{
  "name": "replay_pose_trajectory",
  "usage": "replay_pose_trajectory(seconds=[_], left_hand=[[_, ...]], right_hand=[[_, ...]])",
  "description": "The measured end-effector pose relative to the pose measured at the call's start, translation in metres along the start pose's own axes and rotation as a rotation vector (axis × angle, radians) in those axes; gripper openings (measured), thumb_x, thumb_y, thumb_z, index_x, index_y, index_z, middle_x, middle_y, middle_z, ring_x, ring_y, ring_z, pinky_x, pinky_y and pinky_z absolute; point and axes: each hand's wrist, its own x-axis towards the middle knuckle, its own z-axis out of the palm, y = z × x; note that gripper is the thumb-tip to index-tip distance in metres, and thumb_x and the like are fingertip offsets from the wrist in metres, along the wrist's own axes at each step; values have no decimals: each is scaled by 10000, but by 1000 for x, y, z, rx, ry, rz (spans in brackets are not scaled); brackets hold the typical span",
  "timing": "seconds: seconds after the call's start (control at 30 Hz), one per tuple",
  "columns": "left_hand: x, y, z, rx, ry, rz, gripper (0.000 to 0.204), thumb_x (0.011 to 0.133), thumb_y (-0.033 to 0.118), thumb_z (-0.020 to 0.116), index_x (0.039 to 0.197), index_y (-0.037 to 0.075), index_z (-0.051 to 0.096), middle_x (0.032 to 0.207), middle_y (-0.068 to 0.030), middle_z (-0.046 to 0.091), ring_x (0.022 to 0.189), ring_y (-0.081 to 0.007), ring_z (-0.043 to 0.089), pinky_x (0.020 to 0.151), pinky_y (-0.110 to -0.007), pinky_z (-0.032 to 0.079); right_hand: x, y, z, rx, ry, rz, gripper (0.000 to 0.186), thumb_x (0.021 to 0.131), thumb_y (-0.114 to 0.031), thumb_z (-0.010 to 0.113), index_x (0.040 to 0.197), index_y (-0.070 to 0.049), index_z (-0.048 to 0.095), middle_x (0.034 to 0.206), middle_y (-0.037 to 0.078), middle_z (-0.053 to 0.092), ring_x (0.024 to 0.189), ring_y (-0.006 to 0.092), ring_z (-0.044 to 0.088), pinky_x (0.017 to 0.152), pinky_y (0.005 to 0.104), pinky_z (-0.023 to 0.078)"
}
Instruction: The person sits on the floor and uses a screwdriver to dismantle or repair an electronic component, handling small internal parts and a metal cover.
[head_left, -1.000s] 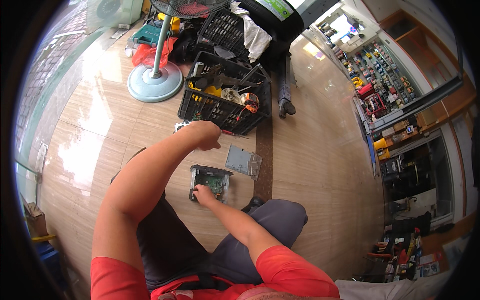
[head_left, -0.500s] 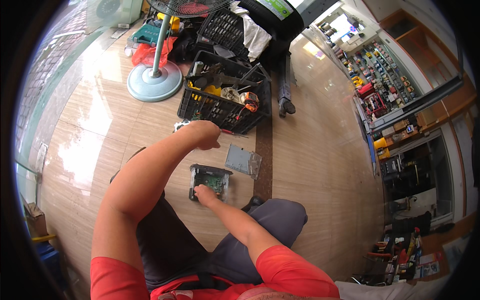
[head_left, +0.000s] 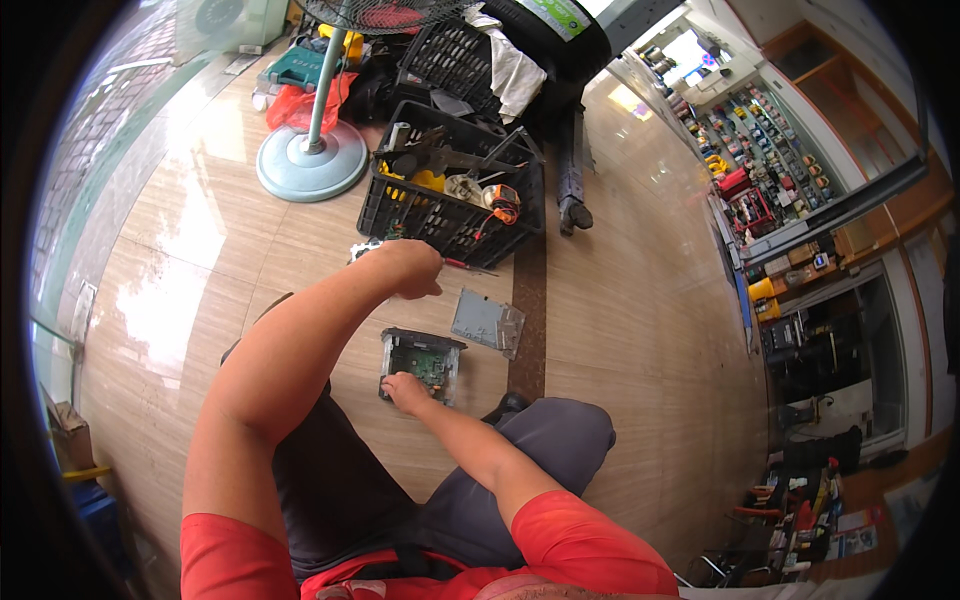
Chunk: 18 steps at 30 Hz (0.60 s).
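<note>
My left hand [head_left: 415, 268] hangs with bent fingers between the black crate [head_left: 480, 230] and a grey metal plate [head_left: 474, 312]; anything inside its fingers is hidden. My right hand [head_left: 405, 392] grips the left side of an open electronic housing [head_left: 446, 348] with a green circuit board [head_left: 428, 366] inside. The plate lies on the floor beside the housing, with a smaller clear-looking piece over its right end. A red-handled tool [head_left: 456, 264] and a small white piece [head_left: 362, 250] lie partly behind my left hand and arm.
The crate holds mixed tools. A fan stand [head_left: 312, 175], teal case [head_left: 292, 68], red bag [head_left: 290, 114], tyre and dark metal arm [head_left: 572, 190] are behind it. My crossed legs [head_left: 540, 440] border the work. Shelves of small goods [head_left: 760, 160] line the right, a glass panel the left.
</note>
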Motion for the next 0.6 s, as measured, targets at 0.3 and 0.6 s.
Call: replay_pose_trajectory(seconds=[0.3, 0.6], left_hand=[[4, -3, 4, 7, 3, 4, 385, 854, 383, 635, 898, 6, 703, 928, -195, 685, 923, -361, 655, 814, -438, 520], [0, 2, -1, 1, -57, -50, 390, 851, 376, 662, 1027, 30, 696, 1041, -163, 680, 1009, -348, 636, 864, -425, 511]], right_hand=[[3, -4, 0, 211, 117, 200, 316, 849, -335, 642, 875, -22, 679, 888, 216, 665, 871, 382, 634, 789, 447, 506], [3, -12, -10, -122, -41, 170, 302, 864, -330, 633, 903, -31, 653, 913, 208, 667, 858, 390, 647, 753, 483, 514]])
